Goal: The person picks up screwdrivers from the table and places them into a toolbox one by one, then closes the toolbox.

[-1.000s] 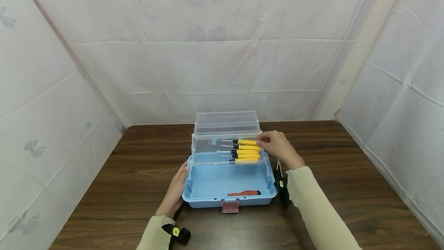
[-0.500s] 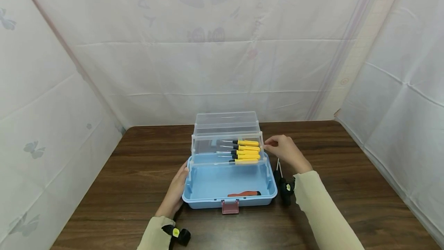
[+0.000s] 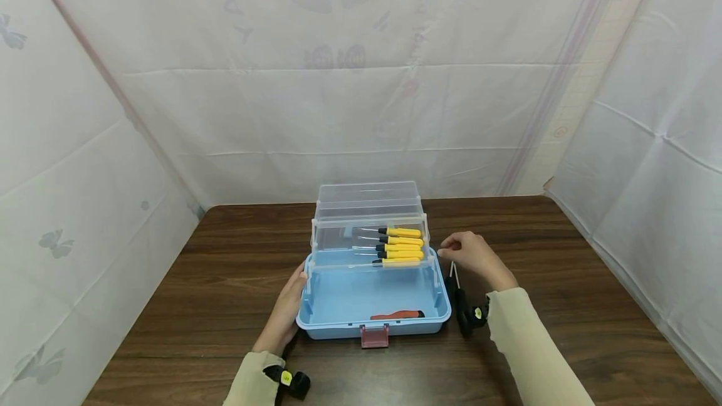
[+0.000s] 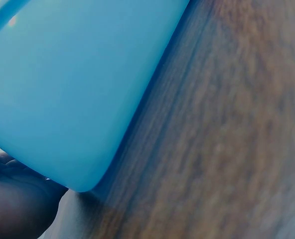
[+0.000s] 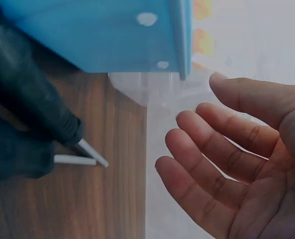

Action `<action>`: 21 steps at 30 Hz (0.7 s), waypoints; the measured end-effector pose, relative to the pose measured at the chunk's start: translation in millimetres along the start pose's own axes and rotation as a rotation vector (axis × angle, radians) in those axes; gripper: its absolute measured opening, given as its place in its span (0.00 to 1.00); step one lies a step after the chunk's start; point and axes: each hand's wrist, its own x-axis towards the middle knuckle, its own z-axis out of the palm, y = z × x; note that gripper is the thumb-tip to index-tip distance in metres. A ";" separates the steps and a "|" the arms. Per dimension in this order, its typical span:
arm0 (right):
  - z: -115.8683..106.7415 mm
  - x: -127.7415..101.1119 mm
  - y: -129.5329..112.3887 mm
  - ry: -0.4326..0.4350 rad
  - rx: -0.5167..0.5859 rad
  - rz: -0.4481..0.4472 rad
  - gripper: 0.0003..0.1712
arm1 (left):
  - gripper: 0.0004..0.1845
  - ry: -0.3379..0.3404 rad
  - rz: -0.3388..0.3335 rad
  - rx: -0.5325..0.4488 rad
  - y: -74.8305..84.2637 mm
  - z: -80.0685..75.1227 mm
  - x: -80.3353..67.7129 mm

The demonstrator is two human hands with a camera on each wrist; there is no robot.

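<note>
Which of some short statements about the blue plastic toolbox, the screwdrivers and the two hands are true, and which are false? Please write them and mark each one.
1. The left hand rests against the blue plastic toolbox. True.
2. The right hand holds a yellow-handled screwdriver. False: it holds nothing and its fingers are relaxed.
3. The yellow-handled screwdrivers lie in the clear raised tray. True.
4. The black-handled tools lie inside the toolbox. False: they lie on the brown wooden table, right of the toolbox.
5. The toolbox lid is closed. False: it stands open.
</note>
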 end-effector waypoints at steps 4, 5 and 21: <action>1.2 -3.2 6.5 -0.028 -0.016 0.006 0.15 | 0.28 0.000 -0.007 0.003 -0.6 -0.5 0.0; 1.4 -3.9 8.1 -0.036 -0.019 0.009 0.15 | 0.28 0.000 -0.008 0.004 -0.7 -0.6 0.1; 5.6 -15.7 28.6 -0.131 0.031 0.073 0.15 | 0.31 -0.007 0.005 0.005 -3.3 -1.9 1.7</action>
